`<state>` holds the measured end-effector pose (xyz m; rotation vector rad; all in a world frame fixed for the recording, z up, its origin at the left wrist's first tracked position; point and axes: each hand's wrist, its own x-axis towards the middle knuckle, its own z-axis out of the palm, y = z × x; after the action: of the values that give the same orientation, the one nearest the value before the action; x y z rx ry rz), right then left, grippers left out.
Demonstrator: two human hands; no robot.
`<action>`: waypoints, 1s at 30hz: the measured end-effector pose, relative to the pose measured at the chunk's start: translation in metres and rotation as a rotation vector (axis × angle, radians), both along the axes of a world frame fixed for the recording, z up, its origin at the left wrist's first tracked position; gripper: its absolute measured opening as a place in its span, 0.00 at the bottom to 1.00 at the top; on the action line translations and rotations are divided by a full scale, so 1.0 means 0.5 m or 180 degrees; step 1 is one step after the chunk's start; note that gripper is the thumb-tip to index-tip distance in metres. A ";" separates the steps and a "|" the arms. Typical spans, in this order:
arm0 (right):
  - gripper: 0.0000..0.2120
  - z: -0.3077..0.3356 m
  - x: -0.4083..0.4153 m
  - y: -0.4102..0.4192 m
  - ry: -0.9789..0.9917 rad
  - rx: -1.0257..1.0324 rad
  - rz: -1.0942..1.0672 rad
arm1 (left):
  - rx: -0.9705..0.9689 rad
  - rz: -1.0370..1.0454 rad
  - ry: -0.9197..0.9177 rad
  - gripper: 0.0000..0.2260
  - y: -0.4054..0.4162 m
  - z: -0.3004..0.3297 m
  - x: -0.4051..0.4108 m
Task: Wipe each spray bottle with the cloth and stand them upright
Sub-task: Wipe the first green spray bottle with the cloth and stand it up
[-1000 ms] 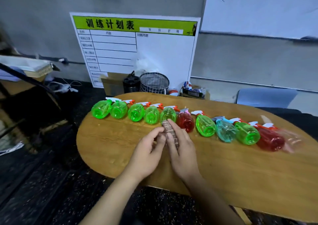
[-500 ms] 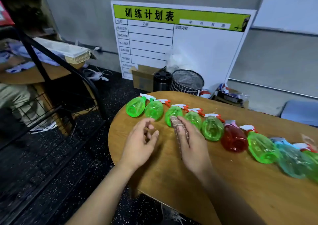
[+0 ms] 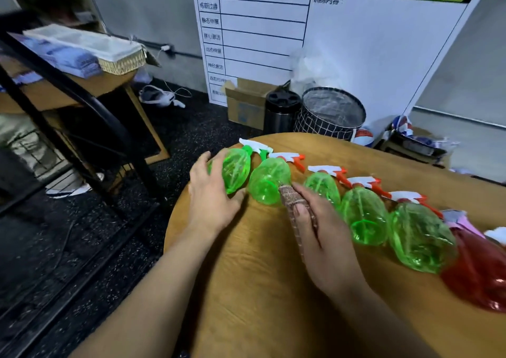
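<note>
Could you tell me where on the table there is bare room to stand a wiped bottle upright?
The wooden table is bare in front of the row of spray bottles, between the left hand and right hand, toward the near edge. The strip along the bottles is crowded.

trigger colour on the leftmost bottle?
Green trigger with a white top, on the leftmost bottle; head view.

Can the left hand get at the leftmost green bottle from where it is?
Probably yes: the left hand already lies against the leftmost green bottle, fingers spread over its near side, with nothing between them.
</note>
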<state>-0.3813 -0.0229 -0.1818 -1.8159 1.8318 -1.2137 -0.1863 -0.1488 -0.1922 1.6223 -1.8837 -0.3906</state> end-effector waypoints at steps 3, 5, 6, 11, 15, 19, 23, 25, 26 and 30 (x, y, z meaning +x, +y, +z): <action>0.23 -0.010 -0.007 -0.001 -0.0035 0.0024 0.0008 | -0.0027 -0.0006 0.0165 0.42 -0.024 -0.017 0.002; 0.23 -0.009 -0.009 0.004 -0.0090 0.0040 0.0013 | -0.0085 0.0012 0.0290 0.40 -0.026 -0.019 0.005; 0.23 -0.006 -0.008 0.010 -0.0108 0.0017 0.0009 | -0.0107 0.0020 0.0363 0.40 -0.021 -0.019 0.010; 0.22 0.042 -0.003 0.080 -0.0242 -0.0073 -0.0026 | -0.0543 0.0057 0.0808 0.38 0.083 0.016 0.039; 0.21 0.078 0.007 0.173 -0.0546 -0.0158 -0.0138 | -0.0597 0.0122 0.1627 0.36 0.231 0.082 0.027; 0.19 0.113 0.010 0.296 -0.1047 -0.0304 -0.0327 | -0.0146 -0.0260 0.2620 0.34 0.429 0.166 -0.033; 0.12 0.133 -0.014 0.439 -0.1418 -0.0583 -0.0647 | 0.0403 -0.1086 0.3178 0.33 0.622 0.203 -0.108; 0.11 0.143 -0.030 0.499 -0.1651 -0.0736 -0.0760 | 0.0535 -0.1428 0.3237 0.35 0.685 0.201 -0.142; 0.12 0.149 -0.040 0.529 -0.1718 -0.0833 -0.0812 | 0.0567 -0.1532 0.3249 0.37 0.711 0.197 -0.159; 0.13 0.156 -0.084 0.620 -0.1923 -0.1071 -0.0943 | 0.0803 -0.1806 0.3208 0.38 0.783 0.176 -0.209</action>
<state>-0.4233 0.2869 -0.1036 -1.1265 1.6320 -2.0115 -0.2910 0.2429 -0.1044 0.6950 -1.4425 -1.4164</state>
